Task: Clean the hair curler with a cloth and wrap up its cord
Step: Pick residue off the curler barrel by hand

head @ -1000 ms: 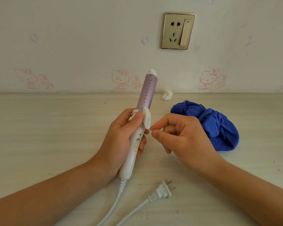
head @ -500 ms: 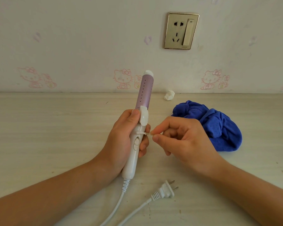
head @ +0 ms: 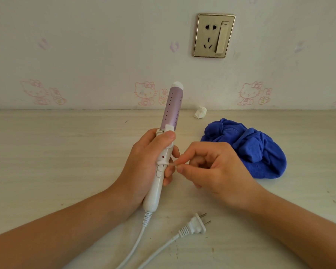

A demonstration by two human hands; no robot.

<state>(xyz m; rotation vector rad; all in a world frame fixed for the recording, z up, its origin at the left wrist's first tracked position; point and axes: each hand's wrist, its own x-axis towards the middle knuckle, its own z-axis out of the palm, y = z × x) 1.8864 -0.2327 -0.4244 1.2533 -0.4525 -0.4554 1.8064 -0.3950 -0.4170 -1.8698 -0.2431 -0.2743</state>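
Observation:
My left hand (head: 144, 164) grips the white handle of the hair curler (head: 172, 105), holding it upright with its purple barrel pointing up and away. A thin white tie (head: 164, 163) is looped around the handle. My right hand (head: 211, 169) pinches the free end of that tie just right of the handle. The white cord (head: 136, 243) runs from the handle's base toward me and off the bottom edge. Its plug (head: 197, 225) lies on the table below my right hand. The blue cloth (head: 250, 150) lies crumpled to the right, untouched.
A light wooden table (head: 56, 162) meets a wall with pink cartoon stickers. A gold wall socket with switch (head: 213, 35) is above. A small crumpled white paper (head: 200, 112) sits at the table's back edge.
The curler has turned in my left hand. The white tie now sits around the handle, and my right hand has shifted slightly lower, still pinching the tie's end.

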